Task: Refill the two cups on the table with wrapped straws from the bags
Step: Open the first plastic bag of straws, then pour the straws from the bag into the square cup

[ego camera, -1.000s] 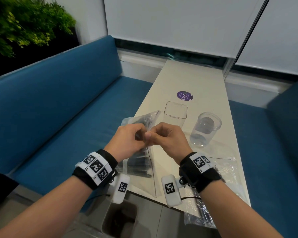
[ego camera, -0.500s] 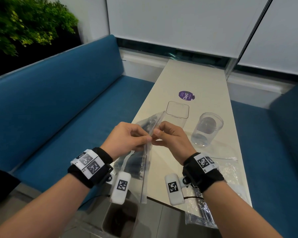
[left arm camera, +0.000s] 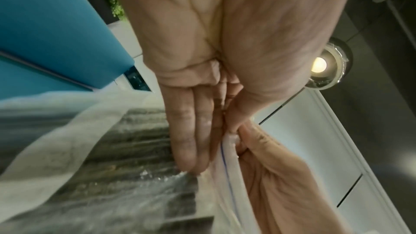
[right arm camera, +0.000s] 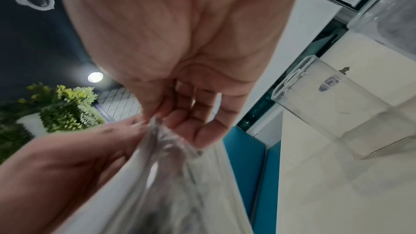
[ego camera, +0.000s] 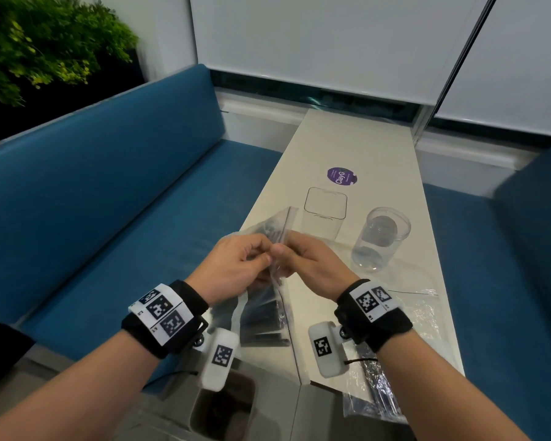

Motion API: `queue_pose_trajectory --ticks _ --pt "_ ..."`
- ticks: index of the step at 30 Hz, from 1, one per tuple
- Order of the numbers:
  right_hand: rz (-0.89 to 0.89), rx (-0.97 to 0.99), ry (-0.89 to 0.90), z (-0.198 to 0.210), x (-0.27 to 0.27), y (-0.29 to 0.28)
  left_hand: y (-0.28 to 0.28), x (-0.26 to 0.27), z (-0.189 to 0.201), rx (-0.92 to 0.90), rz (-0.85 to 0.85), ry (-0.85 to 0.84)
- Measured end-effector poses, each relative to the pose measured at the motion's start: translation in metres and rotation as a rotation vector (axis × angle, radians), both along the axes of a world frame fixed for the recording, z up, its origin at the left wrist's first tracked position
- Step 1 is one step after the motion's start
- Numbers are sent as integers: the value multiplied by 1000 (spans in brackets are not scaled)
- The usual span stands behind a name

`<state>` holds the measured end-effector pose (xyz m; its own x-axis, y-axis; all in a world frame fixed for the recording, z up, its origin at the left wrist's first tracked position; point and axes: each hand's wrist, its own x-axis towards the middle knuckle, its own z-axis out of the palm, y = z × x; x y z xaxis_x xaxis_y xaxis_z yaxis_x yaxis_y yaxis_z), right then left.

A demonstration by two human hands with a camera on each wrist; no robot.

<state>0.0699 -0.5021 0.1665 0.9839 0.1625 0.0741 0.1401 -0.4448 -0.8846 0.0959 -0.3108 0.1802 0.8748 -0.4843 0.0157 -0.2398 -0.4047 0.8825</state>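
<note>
- Left hand (ego camera: 236, 262): grip pinched on the top edge of the clear bag (ego camera: 261, 313), thumb against fingers.
- Right hand (ego camera: 309, 265): grip pinched on the same edge, just beside the left; fingertips nearly touching.
- Clear bag: held up over the near end of the desk (ego camera: 357, 144), dark wrapped straws (ego camera: 264, 316) inside.
- Square cup (ego camera: 323, 213): upright on the desk, beyond the hands.
- Round cup (ego camera: 379, 240): upright, right of the square cup.
- Second bag (ego camera: 417, 313): flat at the near right edge.

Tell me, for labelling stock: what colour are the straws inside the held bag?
Black straws in a clear bag; head view shows it best.
</note>
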Motion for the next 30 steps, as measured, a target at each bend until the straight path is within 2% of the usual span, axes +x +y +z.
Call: queue_pose_trajectory --ticks 3,7,10,12,14,16,19,21,24,27,30 --pt "15 97 -11 0 2 -11 0 -1 -1 24 15 -69" --pt "-132 176 38 -9 2 -34 10 6 5 -201 207 109" --pt "-163 140 64 -6 3 -36 18 6 9 -279 277 203" --pt "-142 60 9 0 2 -20 13 2 8 -238 241 228" --pt "-97 -38 -67 3 0 -5 8 -3 5 -51 173 100" --pt "-109 -109 -102 2 0 -3 8 -2 4 2 183 23" --pt "-336 -160 -53 8 6 -25 22 11 4 -230 378 116" --pt "-409 -183 11 15 5 -33 27 17 7 -315 445 136" --pt "-314 -48 132 21 -1 -14 18 13 4 -351 409 131" --pt "-208 -133 137 16 -3 -2 10 8 -1 -273 346 73" --pt "-367 -214 65 16 2 -21 23 13 7 -169 293 -8"
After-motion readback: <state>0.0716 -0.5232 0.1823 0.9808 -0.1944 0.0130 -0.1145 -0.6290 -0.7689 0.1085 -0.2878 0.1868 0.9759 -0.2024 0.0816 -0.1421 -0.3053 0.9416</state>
